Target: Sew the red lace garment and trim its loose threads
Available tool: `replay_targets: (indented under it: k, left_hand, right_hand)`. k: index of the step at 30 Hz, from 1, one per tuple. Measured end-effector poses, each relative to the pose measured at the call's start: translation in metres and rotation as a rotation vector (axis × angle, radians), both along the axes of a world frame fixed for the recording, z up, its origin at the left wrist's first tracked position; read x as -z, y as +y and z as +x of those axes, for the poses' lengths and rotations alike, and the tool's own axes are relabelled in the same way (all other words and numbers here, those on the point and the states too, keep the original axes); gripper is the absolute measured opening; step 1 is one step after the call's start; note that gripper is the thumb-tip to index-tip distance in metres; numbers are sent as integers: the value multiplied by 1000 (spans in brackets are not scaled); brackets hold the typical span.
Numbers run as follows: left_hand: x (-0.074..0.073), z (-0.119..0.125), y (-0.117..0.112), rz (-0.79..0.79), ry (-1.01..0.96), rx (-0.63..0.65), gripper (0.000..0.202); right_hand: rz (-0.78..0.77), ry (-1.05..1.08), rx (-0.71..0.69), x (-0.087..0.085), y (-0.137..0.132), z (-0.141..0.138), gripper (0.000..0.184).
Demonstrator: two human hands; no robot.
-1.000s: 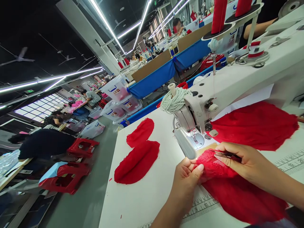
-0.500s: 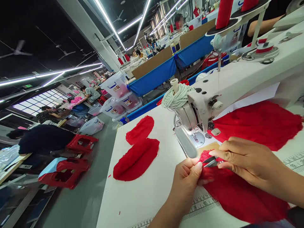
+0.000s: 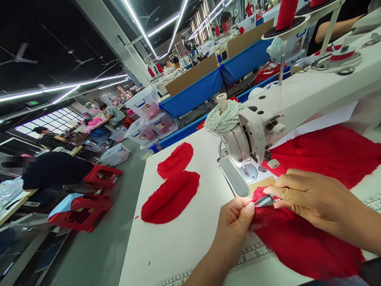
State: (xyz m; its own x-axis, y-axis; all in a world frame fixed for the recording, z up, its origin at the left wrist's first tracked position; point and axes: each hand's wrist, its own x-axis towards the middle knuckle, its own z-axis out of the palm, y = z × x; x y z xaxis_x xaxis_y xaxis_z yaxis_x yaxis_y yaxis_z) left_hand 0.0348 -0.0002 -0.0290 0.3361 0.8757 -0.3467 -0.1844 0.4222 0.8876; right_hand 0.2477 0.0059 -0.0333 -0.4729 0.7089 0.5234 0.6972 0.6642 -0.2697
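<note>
My left hand point(image 3: 235, 222) pinches the near edge of a red lace fabric piece point(image 3: 300, 242) lying on the white sewing table point(image 3: 178, 246). My right hand point(image 3: 309, 198) is closed on small metal thread snips point(image 3: 266, 201), whose tips point at the fabric edge right beside my left thumb. Both hands sit just in front of the needle area of the white sewing machine point(image 3: 297, 103).
Two cut red fabric pieces point(image 3: 174, 184) lie at the table's left. More red fabric point(image 3: 327, 153) is piled behind the machine arm. A cone of white cord point(image 3: 223, 117) stands on the machine. Red stools point(image 3: 89, 198), plastic bins point(image 3: 149, 115) and other workers fill the aisle to the left.
My right hand has turned the snips toward my left thumb and brought their tips to the fabric edge. The view has shifted slightly; the hands stay in the same spot.
</note>
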Motion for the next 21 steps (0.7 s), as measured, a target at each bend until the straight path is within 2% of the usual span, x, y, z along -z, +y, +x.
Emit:
replay_targets:
  k: [3, 6, 7, 9, 10, 13, 14, 15, 16, 18, 21]
  left_hand:
    - [1, -1, 0, 11, 6, 12, 44]
    - [1, -2, 0, 24, 17, 22, 43]
    - [1, -2, -1, 27, 19, 27, 43]
    - [1, -2, -1, 29, 15, 34, 42]
    - [2, -2, -1, 30, 8, 38, 41]
    - [2, -2, -1, 42, -49, 52, 35]
    - [2, -2, -1, 48, -71, 56, 33]
    - [3, -2, 0, 51, -87, 57, 33]
    - [3, -2, 1, 51, -95, 53, 33]
    - [2, -3, 3, 30, -85, 51, 35]
    - [-2, -3, 6, -30, -82, 99, 45]
  right_hand:
    - [57, 35, -7, 6, 1, 0, 44]
    - [58, 186, 60, 11, 1, 0, 38]
    - [-8, 246, 84, 11, 1, 0, 36]
    - [-236, 356, 80, 11, 2, 1, 36]
    - [-372, 408, 55, 11, 3, 1, 40]
    - [-750, 554, 10, 10, 6, 3, 71]
    - [-845, 572, -3, 9, 7, 4, 75]
    - [-923, 568, -23, 9, 7, 4, 70]
    - [-972, 558, -46, 9, 8, 3, 60]
    - [-978, 571, -71, 8, 7, 1, 41]
    - [-917, 678, -54, 9, 6, -3, 37]
